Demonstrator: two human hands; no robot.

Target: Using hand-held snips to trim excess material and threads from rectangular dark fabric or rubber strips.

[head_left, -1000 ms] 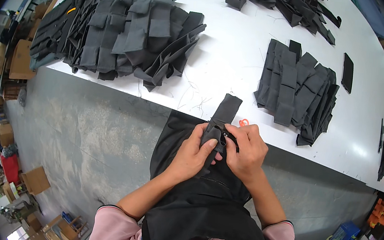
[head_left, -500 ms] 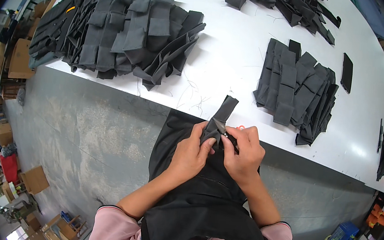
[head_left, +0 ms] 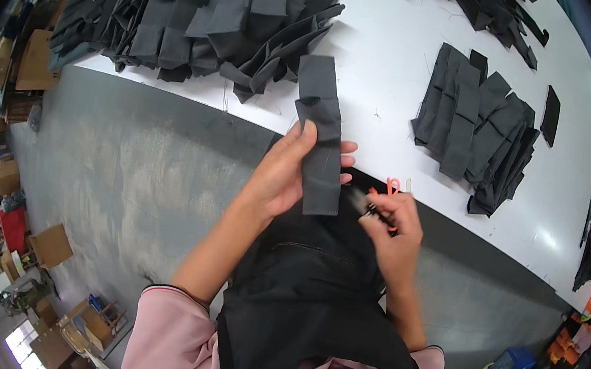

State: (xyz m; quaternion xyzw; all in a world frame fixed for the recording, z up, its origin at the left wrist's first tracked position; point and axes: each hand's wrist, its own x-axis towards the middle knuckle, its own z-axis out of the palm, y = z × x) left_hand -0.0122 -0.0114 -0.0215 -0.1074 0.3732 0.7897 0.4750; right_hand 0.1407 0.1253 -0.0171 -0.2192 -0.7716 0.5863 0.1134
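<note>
My left hand [head_left: 285,166] grips a dark grey sewn fabric strip [head_left: 324,160], thumb on top and fingers beneath. The strip is stretched out lengthwise over the table's near edge, with a folded band across its upper part. In my right hand [head_left: 400,229] is a pair of black thread snips [head_left: 373,209], its metal blades blurred and pointing toward the strip without touching it. Just beyond that hand, an orange loop [head_left: 393,186] shows at the table edge; what it belongs to is partly hidden.
On the white table [head_left: 381,70], a large pile of grey fabric pieces [head_left: 219,23] lies at the left and a smaller pile [head_left: 473,125] at the right. A black flat phone-like object [head_left: 551,115] lies beyond it. More dark pieces [head_left: 493,14] are at the back.
The fabric strip, bunched between both hands before, is now laid out long in my left hand, farther up and left. My right hand with the snips has drawn away to the right.
</note>
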